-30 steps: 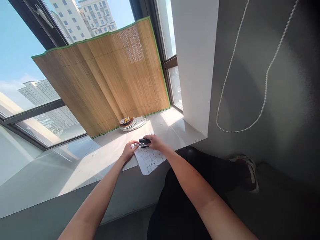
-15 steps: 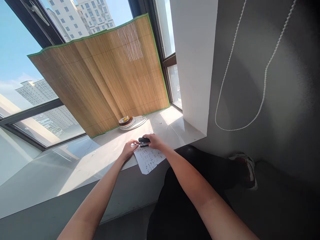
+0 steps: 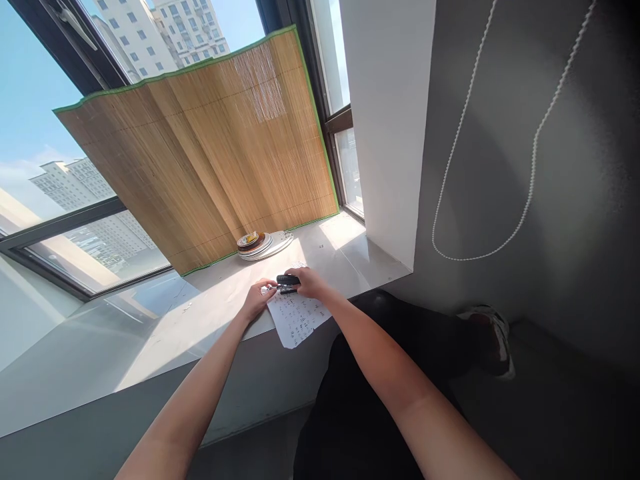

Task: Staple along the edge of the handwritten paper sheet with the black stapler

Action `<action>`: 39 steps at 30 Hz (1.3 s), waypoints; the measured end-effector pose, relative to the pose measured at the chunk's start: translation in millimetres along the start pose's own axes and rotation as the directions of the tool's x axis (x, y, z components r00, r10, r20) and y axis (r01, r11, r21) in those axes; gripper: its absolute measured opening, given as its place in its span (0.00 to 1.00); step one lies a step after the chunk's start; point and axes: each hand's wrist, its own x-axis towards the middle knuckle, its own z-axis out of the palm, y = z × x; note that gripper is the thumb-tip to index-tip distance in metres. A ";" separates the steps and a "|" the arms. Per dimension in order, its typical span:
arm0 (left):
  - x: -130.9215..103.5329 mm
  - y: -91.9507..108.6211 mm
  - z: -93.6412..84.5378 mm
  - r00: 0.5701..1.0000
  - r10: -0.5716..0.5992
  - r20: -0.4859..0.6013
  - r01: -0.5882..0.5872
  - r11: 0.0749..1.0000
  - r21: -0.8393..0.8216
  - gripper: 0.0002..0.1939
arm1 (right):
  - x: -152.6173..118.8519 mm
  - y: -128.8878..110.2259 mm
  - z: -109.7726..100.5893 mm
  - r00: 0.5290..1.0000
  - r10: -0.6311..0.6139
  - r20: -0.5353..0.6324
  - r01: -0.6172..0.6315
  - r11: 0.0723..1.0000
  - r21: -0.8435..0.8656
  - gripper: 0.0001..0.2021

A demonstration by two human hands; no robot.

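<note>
A black stapler (image 3: 287,280) lies over a handwritten sheet of paper (image 3: 296,321) at the sill's front edge. My right hand (image 3: 310,283) is closed around its right end. At its left end, my left hand (image 3: 257,298) pinches a small shiny metal piece (image 3: 270,288); whether that piece is part of the stapler I cannot tell. Part of the sheet hangs past the edge, and its upper part is covered by the stapler and my fingers.
Behind my hands, a stack of plates (image 3: 256,248) stands on the pale window sill (image 3: 210,313). A bamboo mat with green edging (image 3: 210,153) leans against the window. A white bead chain (image 3: 463,259) hangs at the right, above a shoe (image 3: 493,340).
Almost nothing differs. Both hands keep their places at the stapler, and the view has shifted very slightly.
</note>
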 end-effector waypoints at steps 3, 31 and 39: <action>0.0 -1.0 0.5 1.000 -0.006 -0.006 0.006 1.000 -0.007 0.19 | 0.3 0.9 1.1 1.000 0.007 -0.010 -0.007 1.000 0.011 0.26; -2.4 -0.7 1.0 0.998 -0.064 -0.014 0.059 0.977 -0.205 0.27 | 3.5 -1.3 -6.5 0.994 -0.104 0.013 0.099 0.968 0.232 0.25; -2.0 3.8 2.7 0.996 -0.082 -0.031 0.076 0.984 -0.164 0.29 | 3.4 -12.8 -5.4 0.979 -0.197 0.058 0.181 0.962 0.204 0.24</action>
